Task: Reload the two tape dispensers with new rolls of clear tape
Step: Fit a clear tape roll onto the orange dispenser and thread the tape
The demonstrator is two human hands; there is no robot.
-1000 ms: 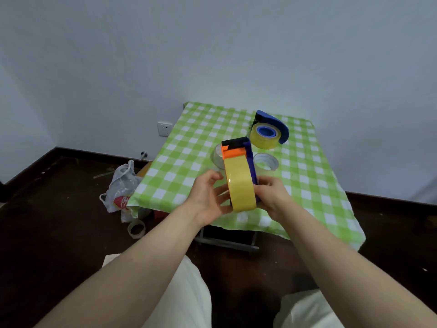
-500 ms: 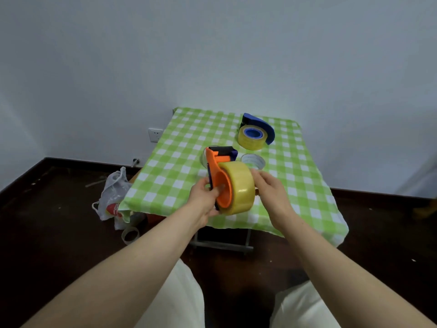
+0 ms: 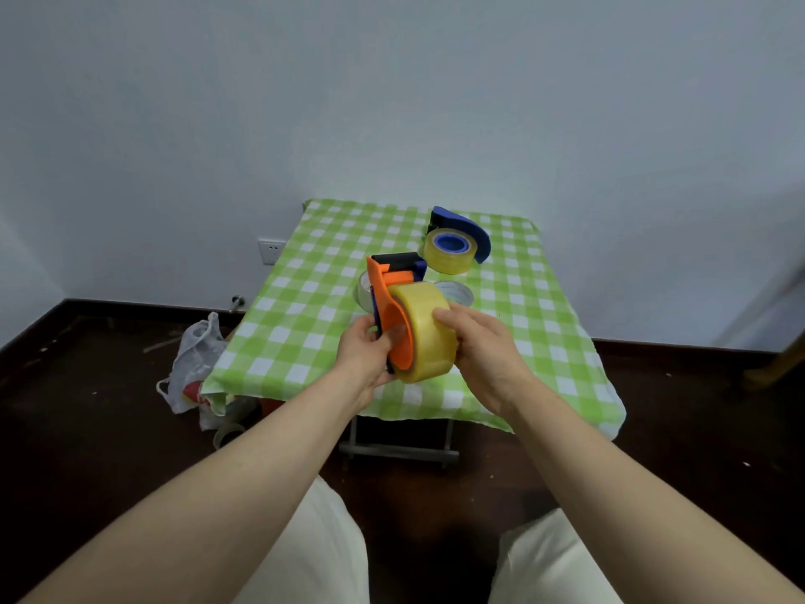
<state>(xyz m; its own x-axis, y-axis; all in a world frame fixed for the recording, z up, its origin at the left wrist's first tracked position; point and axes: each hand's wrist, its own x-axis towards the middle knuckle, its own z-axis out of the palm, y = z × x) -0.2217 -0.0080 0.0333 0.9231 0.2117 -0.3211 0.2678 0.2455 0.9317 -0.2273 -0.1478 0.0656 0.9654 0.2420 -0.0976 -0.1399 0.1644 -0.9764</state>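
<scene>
Left hand (image 3: 365,356) above near edge of green-checked cloth-covered table (image 3: 305,311), fingers curled tight round orange plastic tape dispenser (image 3: 389,303). Yellowish clear tape roll (image 3: 429,335) sits on dispenser. Right hand (image 3: 484,357) cups roll, fingers bent round it. Blue plastic tape dispenser (image 3: 478,238), loaded, lies at table's far right.

Left hand (image 3: 363,357) gripping dispenser (image 3: 392,313), right hand (image 3: 488,355) cupping tape roll (image 3: 429,335)

Both hands (image 3: 370,355) hold the orange dispenser (image 3: 390,307) over the table (image 3: 305,307).

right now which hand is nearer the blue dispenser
Right. The right hand is almost straight in front of the blue dispenser; the left hand is farther off, to its left.
</scene>
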